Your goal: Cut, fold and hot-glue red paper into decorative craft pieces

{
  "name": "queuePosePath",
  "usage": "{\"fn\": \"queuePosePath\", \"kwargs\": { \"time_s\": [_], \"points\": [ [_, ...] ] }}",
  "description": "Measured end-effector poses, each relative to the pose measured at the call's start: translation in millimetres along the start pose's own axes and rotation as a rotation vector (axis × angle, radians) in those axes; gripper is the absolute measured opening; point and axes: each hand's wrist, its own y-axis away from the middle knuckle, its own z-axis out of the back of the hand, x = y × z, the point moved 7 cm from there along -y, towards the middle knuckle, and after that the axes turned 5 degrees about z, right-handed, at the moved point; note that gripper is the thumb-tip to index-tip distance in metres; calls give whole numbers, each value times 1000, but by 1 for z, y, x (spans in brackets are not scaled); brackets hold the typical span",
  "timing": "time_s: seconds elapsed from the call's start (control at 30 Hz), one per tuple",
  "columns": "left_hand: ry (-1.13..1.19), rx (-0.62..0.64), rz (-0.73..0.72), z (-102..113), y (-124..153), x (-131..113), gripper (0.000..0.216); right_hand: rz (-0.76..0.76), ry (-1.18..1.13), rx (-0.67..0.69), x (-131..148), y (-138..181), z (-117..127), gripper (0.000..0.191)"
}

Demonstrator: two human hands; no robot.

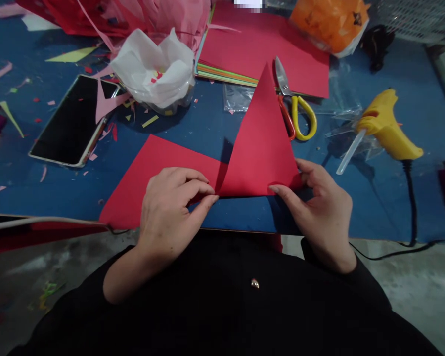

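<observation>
A sheet of red paper lies along the front edge of the blue table, its right part folded over into a tall pointed flap. My left hand pinches the paper's near edge at the left end of the fold, thumb and fingertips together. At the flap's lower right corner, my right hand grips the paper between thumb and fingers. Scissors with one red and one yellow handle lie just behind the flap, which partly covers them.
A phone and paper scraps lie left. A tissue-lined clear bowl holds small scraps. Behind are a stack of coloured paper and an orange bag. A yellow glue gun with a black cord lies right.
</observation>
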Motion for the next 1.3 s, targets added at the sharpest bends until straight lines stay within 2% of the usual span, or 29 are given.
{"fn": "queuePosePath", "kwargs": {
  "time_s": [0.43, 0.8, 1.1, 1.23, 1.3],
  "points": [
    [-18, -1, -7, -3, -3, -3, 12, -2, -16, 28, -1, -3, -1, 46],
    [-48, -18, -18, -3, -4, -4, 17, -17, 70, 55, -2, -5, -4, 54],
    [-67, -21, -19, -5, -3, -5, 18, -9, 111, 41, -2, -8, -6, 43],
    [-58, -4, -37, -5, -2, -4, 13, 22, 13, 57, -2, -6, -1, 40],
    [-48, -4, -51, -4, -2, -3, 9, 82, -66, 55, 0, -3, 4, 29]
  ]
}}
